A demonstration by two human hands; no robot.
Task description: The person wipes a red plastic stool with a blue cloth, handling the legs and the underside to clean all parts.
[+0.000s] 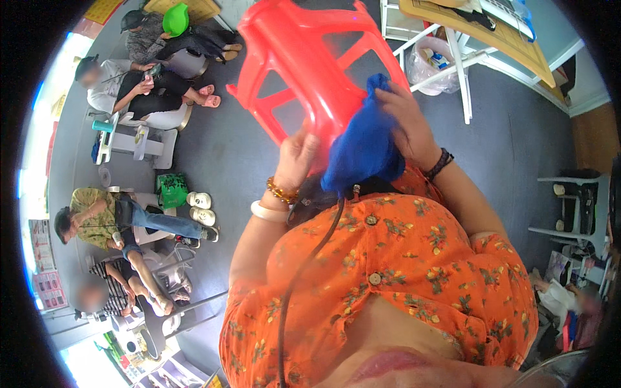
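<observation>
A red plastic stool (pixel 305 72) is held tilted in front of my body, with its openwork sides showing. My left hand (pixel 297 157) grips the stool's near part, thumb on top; an amber bead bracelet and a white bangle circle that wrist. Over the stool's near right part hangs a bunched blue cloth (pixel 361 145). My right hand (pixel 407 123) holds this cloth against the stool with its fingers bent over it, and wears a dark braided bracelet. The cloth hides the stool's nearest edge.
Several people sit along the left side, one holding a green fan-like object (pixel 175 19). A green bag (pixel 171 190) and white clogs (pixel 201 208) lie on the floor. At upper right stand a wood-topped table (pixel 526 51) and a lined bin (pixel 432 80). A dark cable (pixel 308 271) crosses my orange shirt.
</observation>
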